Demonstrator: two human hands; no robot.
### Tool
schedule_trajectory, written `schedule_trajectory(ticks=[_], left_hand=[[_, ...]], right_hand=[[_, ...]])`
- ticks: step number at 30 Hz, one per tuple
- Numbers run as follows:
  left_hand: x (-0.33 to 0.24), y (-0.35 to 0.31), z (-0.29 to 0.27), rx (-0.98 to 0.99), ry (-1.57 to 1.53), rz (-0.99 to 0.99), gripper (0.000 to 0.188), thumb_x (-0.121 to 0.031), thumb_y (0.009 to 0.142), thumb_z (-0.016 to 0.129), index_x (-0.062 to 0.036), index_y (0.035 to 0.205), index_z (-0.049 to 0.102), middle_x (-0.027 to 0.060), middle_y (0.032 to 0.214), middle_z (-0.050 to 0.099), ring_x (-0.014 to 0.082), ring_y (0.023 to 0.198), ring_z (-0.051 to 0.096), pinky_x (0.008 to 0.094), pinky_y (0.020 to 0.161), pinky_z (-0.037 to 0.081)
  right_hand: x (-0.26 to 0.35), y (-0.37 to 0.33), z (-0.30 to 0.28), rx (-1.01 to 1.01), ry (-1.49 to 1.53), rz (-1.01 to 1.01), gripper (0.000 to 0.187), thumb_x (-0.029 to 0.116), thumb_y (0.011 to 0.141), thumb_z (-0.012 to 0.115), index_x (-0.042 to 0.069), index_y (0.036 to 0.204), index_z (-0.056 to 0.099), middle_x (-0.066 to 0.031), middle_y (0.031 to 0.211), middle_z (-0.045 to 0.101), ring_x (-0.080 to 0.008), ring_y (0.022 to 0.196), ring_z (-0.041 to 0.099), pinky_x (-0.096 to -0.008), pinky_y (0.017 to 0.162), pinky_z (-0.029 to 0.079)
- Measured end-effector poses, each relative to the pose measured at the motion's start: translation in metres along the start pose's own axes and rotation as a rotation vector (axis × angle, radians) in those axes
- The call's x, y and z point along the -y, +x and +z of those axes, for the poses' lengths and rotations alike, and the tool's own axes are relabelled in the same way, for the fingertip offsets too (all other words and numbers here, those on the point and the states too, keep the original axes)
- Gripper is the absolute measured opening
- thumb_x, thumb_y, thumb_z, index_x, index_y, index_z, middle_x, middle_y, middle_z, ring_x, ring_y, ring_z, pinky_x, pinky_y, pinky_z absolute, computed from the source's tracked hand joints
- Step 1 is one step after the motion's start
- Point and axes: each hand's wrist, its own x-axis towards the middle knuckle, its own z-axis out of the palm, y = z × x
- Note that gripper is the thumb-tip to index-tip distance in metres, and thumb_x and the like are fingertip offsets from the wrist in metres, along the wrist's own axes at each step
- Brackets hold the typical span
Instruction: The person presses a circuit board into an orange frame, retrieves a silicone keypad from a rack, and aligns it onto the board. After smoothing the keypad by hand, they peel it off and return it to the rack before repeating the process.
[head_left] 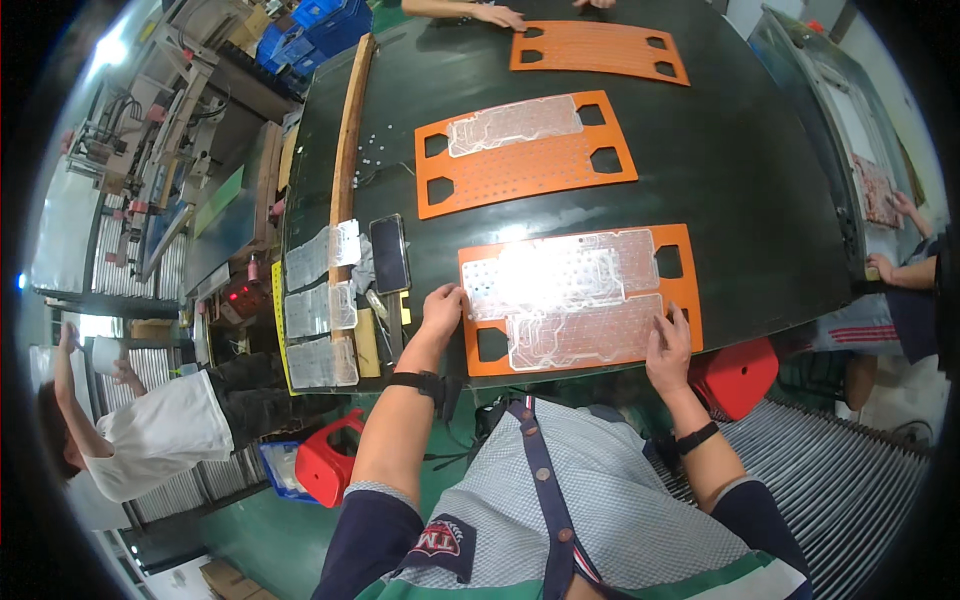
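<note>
On the dark table in front of me lies an orange board (pixel 580 369) with dark cut-outs near its corners. Two clear plastic sheets with pale circuit-like lines rest on it: an upper sheet (pixel 640 262), partly lost in glare, and a lower sheet (pixel 570 340). My left hand (pixel 441 309) is closed, its fingertips at the left edge of the upper sheet. At the right end of the lower sheet, my right hand (pixel 669 346) has thumb and fingers drawn together on the sheet's edge. What lies under the fingertips is partly hidden.
Beyond are a second orange board (pixel 530 177) with one clear sheet, and a third (pixel 600 50) touched by another person's hand (pixel 497 16). Left lie a wooden bar (pixel 352 130), a phone (pixel 390 255) and stacked clear sheets (pixel 318 362). Red stools (pixel 735 380) stand below the table edge.
</note>
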Motion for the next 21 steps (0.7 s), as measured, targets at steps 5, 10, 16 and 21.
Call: schedule_trajectory(ticks=[5, 10, 16, 21], left_hand=[[0.004, 0.018, -0.004, 0.040, -0.134, -0.062, 0.026, -0.021, 0.089, 0.050, 0.0005, 0.099, 0.061, 0.0041, 0.079, 0.060, 0.0124, 0.066, 0.055, 0.0250, 0.053, 0.041], [-0.005, 0.011, -0.008, 0.047, -0.064, -0.039, 0.025, -0.025, 0.090, 0.049, -0.0048, 0.092, 0.063, -0.0007, 0.072, 0.057, 0.0093, 0.060, 0.052, 0.0232, 0.049, 0.039], [-0.001, 0.013, -0.010, 0.060, -0.028, -0.006, 0.028, -0.025, 0.092, 0.048, -0.0023, 0.101, 0.062, 0.0004, 0.076, 0.056, 0.0094, 0.060, 0.052, 0.0236, 0.049, 0.040], [-0.005, 0.009, -0.009, 0.064, -0.015, -0.024, 0.029, -0.025, 0.092, 0.048, -0.0022, 0.101, 0.062, -0.0002, 0.077, 0.056, 0.0090, 0.062, 0.052, 0.0233, 0.050, 0.040]], right_hand=[[0.006, 0.001, -0.001, 0.038, -0.045, -0.038, 0.031, 0.007, 0.078, 0.055, -0.003, 0.107, 0.055, -0.0271, 0.123, 0.046, -0.0416, 0.112, 0.044, -0.0460, 0.096, 0.034], [0.003, 0.033, 0.008, 0.203, -0.268, -0.168, 0.051, 0.021, 0.078, 0.059, 0.001, 0.123, 0.046, -0.0298, 0.133, 0.031, -0.0472, 0.121, 0.030, -0.0524, 0.101, 0.025], [0.013, 0.070, 0.014, 0.411, -0.415, -0.181, 0.055, 0.034, 0.081, 0.057, 0.005, 0.127, 0.044, -0.0284, 0.139, 0.024, -0.0468, 0.129, 0.019, -0.0577, 0.105, 0.012], [0.008, 0.077, 0.023, 0.449, -0.425, -0.179, 0.053, 0.034, 0.082, 0.056, 0.009, 0.128, 0.046, -0.0282, 0.140, 0.022, -0.0480, 0.130, 0.017, -0.0574, 0.105, 0.012]])
